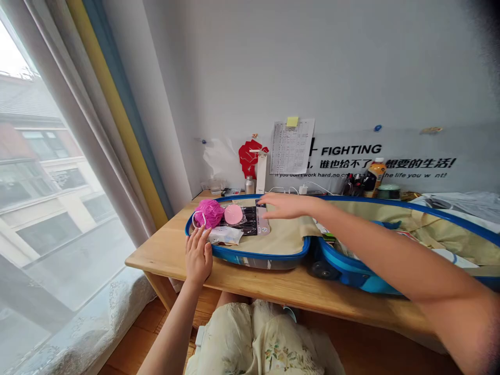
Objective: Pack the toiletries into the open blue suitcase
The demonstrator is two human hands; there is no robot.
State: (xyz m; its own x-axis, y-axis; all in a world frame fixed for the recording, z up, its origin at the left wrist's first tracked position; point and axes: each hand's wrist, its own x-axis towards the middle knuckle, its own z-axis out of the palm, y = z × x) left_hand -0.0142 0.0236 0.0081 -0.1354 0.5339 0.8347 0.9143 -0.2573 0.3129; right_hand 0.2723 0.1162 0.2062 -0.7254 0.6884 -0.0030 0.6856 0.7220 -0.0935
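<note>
Fingers (198, 240) of the left hand (199, 259) are seen slightly apart, nothing clamped, and are placed at the blue rim of an open hard-shell suitcase (260, 254), just beside a white plastic packet (225, 235) and a pink mesh bath pouf (208, 213). Right hand (285, 206) is held spread over a black plastic-wrapped pack (242, 221), its fingers (269, 198) apart and clamped on nothing; contact with the pack cannot be told. Round pink sponge (233, 214) is laid on that pack. These items are kept on the beige lining of the left suitcase half, which is set on a light wooden table (167, 259). Right suitcase half with black wheels (320, 270) is placed alongside. Printed paper sheet (291, 148) is fixed to the wall behind.
</note>
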